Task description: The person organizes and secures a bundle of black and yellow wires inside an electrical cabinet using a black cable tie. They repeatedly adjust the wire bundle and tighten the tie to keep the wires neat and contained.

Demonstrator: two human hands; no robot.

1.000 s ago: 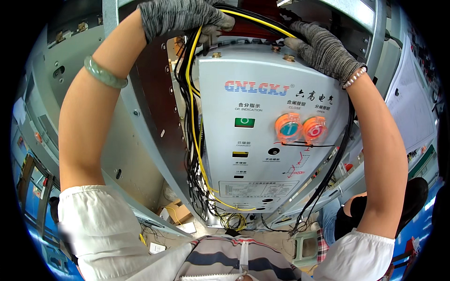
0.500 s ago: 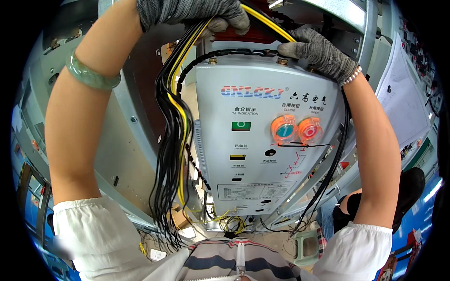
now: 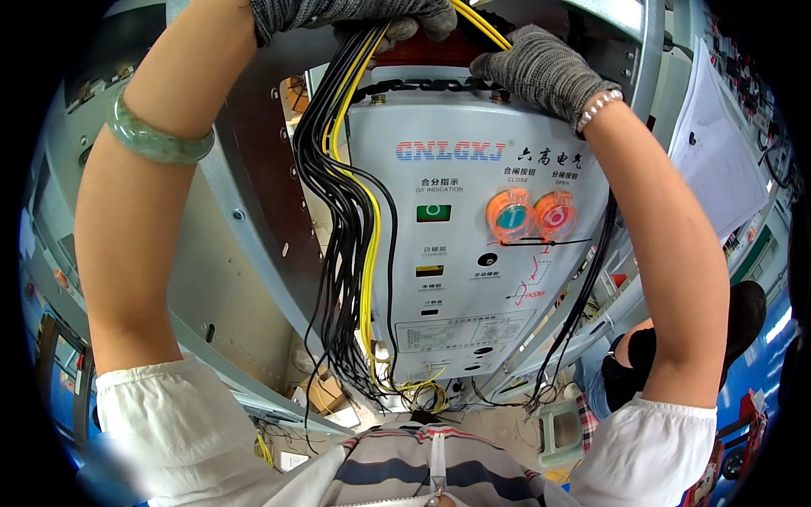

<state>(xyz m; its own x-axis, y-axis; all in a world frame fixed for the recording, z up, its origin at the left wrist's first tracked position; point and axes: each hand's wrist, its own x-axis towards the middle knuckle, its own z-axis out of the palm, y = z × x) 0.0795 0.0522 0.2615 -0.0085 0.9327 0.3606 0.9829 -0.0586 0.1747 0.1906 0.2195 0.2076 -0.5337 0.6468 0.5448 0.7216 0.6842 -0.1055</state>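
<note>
Apparently this is only partway along: the black wires (image 3: 325,160) and yellow wires (image 3: 372,245) are gathered above the panel's (image 3: 384,139) top edge, but hang loose down its left edge, with no tie visible on that length. Fastening them looks left to do. The left hand (image 3: 372,10) has its fingers curled round the bunch beyond the top left corner. The right hand (image 3: 545,72) is at the top edge, where the yellow wires meet it; whether its fingers grasp them I cannot tell. A wrapped cable (image 3: 414,84) lies along that edge.
</note>
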